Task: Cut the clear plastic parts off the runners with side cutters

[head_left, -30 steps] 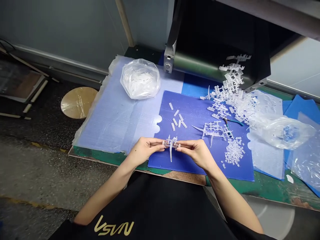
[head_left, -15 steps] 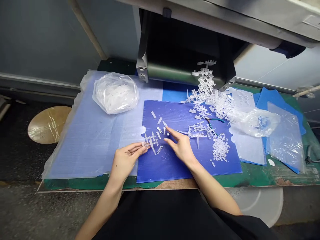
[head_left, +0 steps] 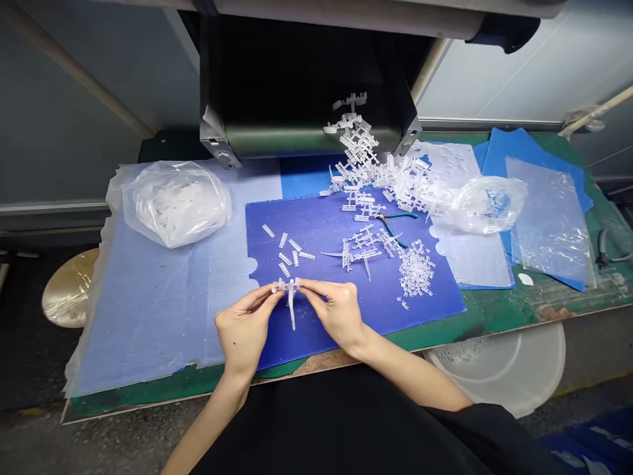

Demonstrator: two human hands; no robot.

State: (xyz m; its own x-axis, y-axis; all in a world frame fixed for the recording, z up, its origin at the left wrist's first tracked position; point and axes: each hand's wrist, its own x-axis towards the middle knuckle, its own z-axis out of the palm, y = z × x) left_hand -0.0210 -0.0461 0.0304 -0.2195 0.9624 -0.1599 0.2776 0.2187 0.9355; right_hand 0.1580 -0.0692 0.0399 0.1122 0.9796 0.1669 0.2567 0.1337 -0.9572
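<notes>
A small translucent plastic moulded piece (head_left: 289, 290) with a long stem hanging down is pinched between my two hands above the dark blue corrugated sheet (head_left: 326, 316). My left hand (head_left: 243, 328) grips its left end with fingertips closed. My right hand (head_left: 336, 309) pinches the right end. Just beyond lie several small separated white parts (head_left: 289, 249) on the sheet. Farther right rest another moulded frame (head_left: 363, 249) and a heap of tiny pieces (head_left: 415, 270).
A pile of moulded frames (head_left: 376, 171) spills from a dark machine chute (head_left: 306, 79). Cutters with teal handles (head_left: 393, 224) lie beside it. A filled clear bag (head_left: 175, 201) sits at left, loose clear bags (head_left: 494, 201) at right. A white bucket (head_left: 504, 363) stands below the table edge.
My right hand left the loose parts on the sheet and came back to pinch the moulded piece together with the left hand. The view has shifted to the right.
</notes>
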